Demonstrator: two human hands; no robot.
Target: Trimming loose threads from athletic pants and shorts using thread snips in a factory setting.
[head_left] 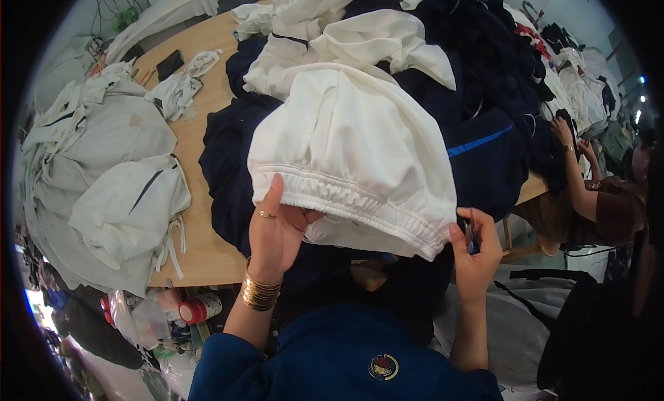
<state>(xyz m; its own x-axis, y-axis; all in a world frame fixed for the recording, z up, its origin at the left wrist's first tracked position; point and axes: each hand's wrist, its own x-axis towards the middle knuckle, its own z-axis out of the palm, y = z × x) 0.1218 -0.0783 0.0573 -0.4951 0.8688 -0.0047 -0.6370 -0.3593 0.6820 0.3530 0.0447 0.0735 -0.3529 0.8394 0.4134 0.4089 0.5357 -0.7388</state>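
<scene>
White elastic-waist pants (360, 135) stretch out in front of me over the pile on the table, their gathered waistband (346, 197) toward me. My left hand (272, 231) grips the left part of the waistband, thumb on top and fingers inside the opening. At the right end of the band, my right hand (477, 252) pinches the cloth between thumb and finger. Tucked in that same hand is a small dark tool (474, 238) with a bit of blue, probably thread snips, mostly hidden by the fingers.
Navy garments (484, 152) lie heaped under and beyond the pants. Pale garments (104, 166) cover the left of the wooden table (200, 249); a dark flat object (170, 65) lies behind them. At the right, another person's arm (577, 169) reaches into a clothes pile. Red-lidded containers (197, 310) stand below the table edge.
</scene>
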